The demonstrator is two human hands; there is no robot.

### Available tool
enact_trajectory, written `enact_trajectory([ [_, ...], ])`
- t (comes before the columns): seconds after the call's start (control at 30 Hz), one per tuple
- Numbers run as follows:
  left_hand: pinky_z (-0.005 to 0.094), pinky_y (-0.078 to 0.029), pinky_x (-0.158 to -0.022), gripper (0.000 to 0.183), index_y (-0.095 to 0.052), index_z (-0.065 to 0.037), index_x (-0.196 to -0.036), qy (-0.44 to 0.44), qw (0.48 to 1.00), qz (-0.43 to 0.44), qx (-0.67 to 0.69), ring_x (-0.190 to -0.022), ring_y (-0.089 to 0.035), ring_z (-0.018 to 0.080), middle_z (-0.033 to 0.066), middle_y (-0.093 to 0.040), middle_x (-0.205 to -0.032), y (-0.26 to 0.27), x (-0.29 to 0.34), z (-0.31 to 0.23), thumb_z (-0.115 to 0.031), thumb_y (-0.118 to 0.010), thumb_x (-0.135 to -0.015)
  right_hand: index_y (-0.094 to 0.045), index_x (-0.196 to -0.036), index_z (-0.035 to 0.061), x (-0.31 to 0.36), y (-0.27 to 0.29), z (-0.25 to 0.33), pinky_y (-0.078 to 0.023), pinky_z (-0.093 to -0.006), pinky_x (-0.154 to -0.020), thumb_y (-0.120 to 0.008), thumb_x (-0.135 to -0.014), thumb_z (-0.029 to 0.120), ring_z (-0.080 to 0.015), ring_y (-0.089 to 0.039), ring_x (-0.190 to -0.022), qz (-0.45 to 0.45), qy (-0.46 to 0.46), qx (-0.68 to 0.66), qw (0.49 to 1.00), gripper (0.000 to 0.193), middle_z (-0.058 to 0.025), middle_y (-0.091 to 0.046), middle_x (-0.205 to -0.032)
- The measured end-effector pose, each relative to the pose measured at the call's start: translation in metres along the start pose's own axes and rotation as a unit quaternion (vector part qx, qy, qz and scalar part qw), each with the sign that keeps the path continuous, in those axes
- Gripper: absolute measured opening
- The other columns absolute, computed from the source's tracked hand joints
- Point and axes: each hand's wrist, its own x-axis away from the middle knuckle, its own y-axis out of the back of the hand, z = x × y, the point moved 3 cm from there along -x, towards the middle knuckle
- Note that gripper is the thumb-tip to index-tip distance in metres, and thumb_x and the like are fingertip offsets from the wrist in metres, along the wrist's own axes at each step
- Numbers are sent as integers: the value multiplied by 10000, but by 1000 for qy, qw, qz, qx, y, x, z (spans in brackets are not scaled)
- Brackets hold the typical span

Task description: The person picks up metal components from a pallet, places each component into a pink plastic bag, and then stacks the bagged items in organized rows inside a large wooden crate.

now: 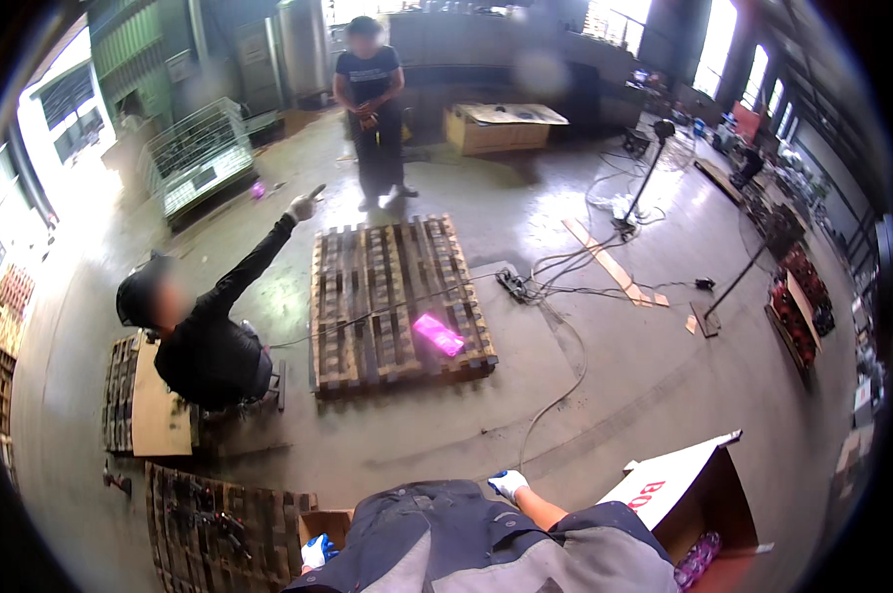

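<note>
One pink packet (pixel 438 334) lies palletised, one carton (pixel 681 476) unclosed; we cannot tell whether left hand (pixel 318 551) or right hand (pixel 509 483) (both gloved) grips anything.

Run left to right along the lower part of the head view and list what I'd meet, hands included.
Drill-shaped tool, wooden pallet with tools on it, gloved left hand, gloved right hand, open cardboard box.

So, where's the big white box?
In the head view, the white box is at the lower right, beside the person's dark clothes and to the right of their gloved right hand.
</note>
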Motion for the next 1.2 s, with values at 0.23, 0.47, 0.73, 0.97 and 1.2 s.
enact_trajectory([
  [0.23,604,-523,-866,385,-517,-81,-1308,24,990,139,1,-1082,-635,408,197,-582,-1282,39,-34,-17,-286,-516,-982,-712,-1156,92,41,-42,-27,-484,-411,-943,-581,-858,582,-369,-624,-1127,69,-44,-31,996,588,-162,-691,-1189],
  [0.47,515,-541,-816,476,-514,-23,-1326,109,935,73,330,-1072,-633,393,208,-600,-1260,21,-55,-5,-355,-565,-988,-720,-1125,74,43,-55,-1,-499,-431,-903,-619,-757,679,-376,-645,-1088,50,-54,-71,995,715,-181,-704,-1144],
  [0.73,405,-509,-656,282,-609,-50,-999,43,972,108,202,-831,-684,257,107,-684,-873,-6,-75,40,-330,-570,-988,-733,-1080,78,54,-35,43,-501,-437,-894,-584,-760,662,-391,-645,-1064,28,-47,-34,998,682,-190,-699,-1136],
  [0.97,424,-494,-641,239,-589,-70,-949,3,990,101,95,-780,-648,288,127,-634,-818,6,-86,19,-308,-603,-945,-733,-1072,73,77,-63,33,-510,-442,-863,-612,-763,570,-389,-660,-1019,15,-61,-54,997,597,-200,-705,-1106],
  [1.2,444,-479,-627,208,-569,-90,-900,-22,993,97,58,-729,-611,319,147,-584,-764,11,-88,16,-286,-636,-902,-734,-1065,73,92,-83,15,-515,-451,-840,-653,-741,518,-388,-668,-988,13,-65,-69,995,556,-199,-714,-1062],
])
